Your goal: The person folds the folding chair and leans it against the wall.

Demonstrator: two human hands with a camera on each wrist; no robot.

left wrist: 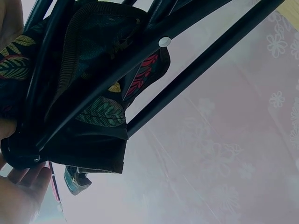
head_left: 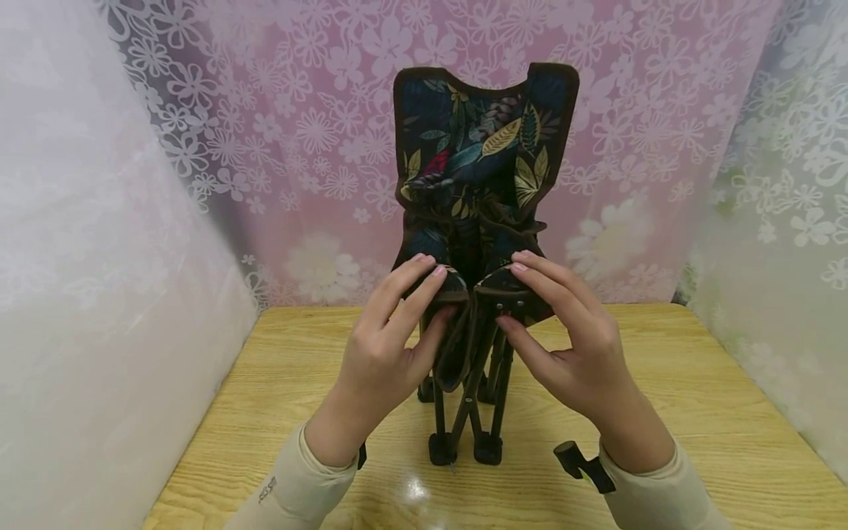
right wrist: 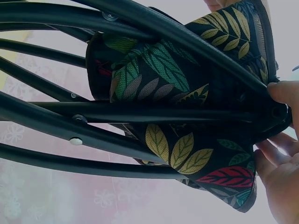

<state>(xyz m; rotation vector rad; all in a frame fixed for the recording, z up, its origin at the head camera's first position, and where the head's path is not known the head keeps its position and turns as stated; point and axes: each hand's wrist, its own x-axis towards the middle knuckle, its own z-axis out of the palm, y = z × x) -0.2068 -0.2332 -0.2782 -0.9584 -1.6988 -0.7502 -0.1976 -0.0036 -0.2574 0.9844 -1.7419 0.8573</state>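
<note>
A small folding chair (head_left: 486,147) in dark fabric with a leaf print stands partly folded on the table, its backrest upright at the far side. My left hand (head_left: 387,346) pinches the left front corner of the seat, thumb below and fingers on top. Opposite it, my right hand (head_left: 576,346) holds the right front corner the same way. Between the two corners the seat fabric (head_left: 457,346) sags in a fold. Dark crossed legs (head_left: 469,401) stand close together below. In the right wrist view, the thumb and fingers grip a black corner joint (right wrist: 275,114) where the tubes meet.
The chair's black feet (head_left: 488,447) rest on a light wooden table (head_left: 298,412). A pink flowered curtain (head_left: 298,132) hangs behind, with pale sheets on the left (head_left: 99,258) and right (head_left: 782,243). A black strap piece (head_left: 583,465) sits at the right wrist.
</note>
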